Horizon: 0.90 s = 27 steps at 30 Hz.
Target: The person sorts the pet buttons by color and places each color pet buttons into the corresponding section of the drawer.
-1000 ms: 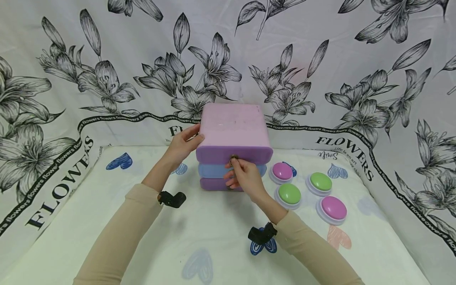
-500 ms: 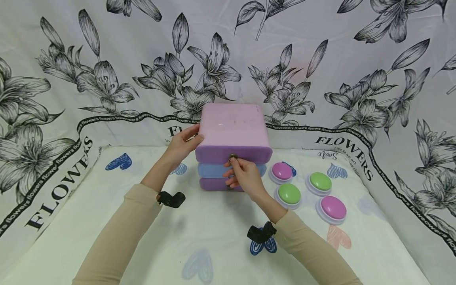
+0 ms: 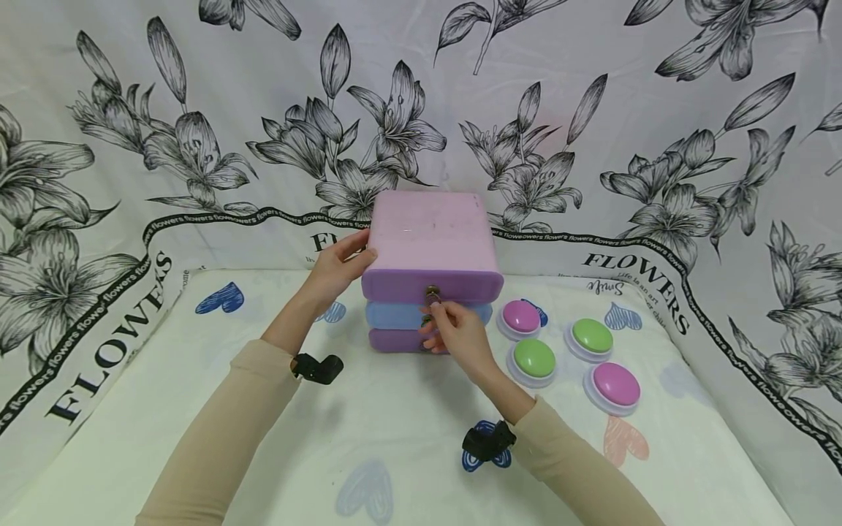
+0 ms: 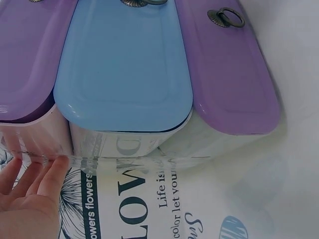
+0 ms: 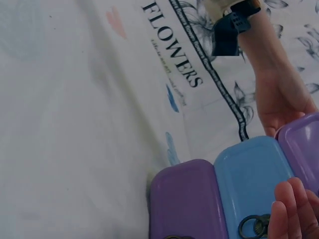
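A stacked drawer box has a pink top (image 3: 430,230), a purple upper drawer (image 3: 430,285), a blue middle drawer (image 3: 384,315) and a purple lower drawer (image 3: 391,340). My left hand (image 3: 332,270) rests on the upper left side of the box; its straight fingertips touch the pale side wall in the left wrist view. At the front, my right hand (image 3: 460,332) holds the small bronze ring pull (image 3: 433,297) of the upper drawer between thumb and forefinger. Its other fingers spread in front of the blue drawer. A narrow dark gap shows behind the upper drawer's face in the left wrist view.
To the right of the box are a pink button (image 3: 521,316), a green button (image 3: 535,358), another green button (image 3: 593,334) and another pink button (image 3: 617,383), all on white bases. A heart-print cloth (image 3: 263,453) covers the table, with a floral curtain (image 3: 283,95) behind.
My right hand has moved slightly down and toward me, and the ring pull now hangs lower, with its bronze mount in view. The left hand and the box stay as they were.
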Each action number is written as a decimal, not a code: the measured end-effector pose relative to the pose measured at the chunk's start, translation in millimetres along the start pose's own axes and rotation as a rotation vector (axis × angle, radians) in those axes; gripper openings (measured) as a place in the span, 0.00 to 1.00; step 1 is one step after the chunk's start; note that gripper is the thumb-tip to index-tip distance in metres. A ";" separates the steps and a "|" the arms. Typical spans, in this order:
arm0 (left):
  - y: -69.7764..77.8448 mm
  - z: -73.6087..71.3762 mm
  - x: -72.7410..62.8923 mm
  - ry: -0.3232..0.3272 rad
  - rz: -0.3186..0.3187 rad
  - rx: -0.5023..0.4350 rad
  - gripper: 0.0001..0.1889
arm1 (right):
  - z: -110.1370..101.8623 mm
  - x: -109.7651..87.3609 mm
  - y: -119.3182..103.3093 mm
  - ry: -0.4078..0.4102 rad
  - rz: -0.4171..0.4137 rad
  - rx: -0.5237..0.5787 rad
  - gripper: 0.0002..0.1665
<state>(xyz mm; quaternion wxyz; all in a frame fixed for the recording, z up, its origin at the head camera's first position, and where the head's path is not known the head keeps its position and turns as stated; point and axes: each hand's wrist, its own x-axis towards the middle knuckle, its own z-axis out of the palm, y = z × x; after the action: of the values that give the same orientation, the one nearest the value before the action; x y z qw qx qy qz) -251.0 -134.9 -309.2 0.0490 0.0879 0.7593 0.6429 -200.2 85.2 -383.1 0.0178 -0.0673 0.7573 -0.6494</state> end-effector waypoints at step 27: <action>-11.0 -2.3 9.3 0.004 -0.006 -0.027 0.32 | 9.7 -6.5 56.5 0.099 0.068 -0.013 0.20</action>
<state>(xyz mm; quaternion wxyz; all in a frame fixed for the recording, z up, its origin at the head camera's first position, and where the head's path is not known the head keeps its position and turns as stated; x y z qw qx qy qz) -261.3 -137.0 -319.2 0.0507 0.0837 0.7508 0.6532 -197.1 84.9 -440.7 0.0019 -0.0096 0.7632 -0.6460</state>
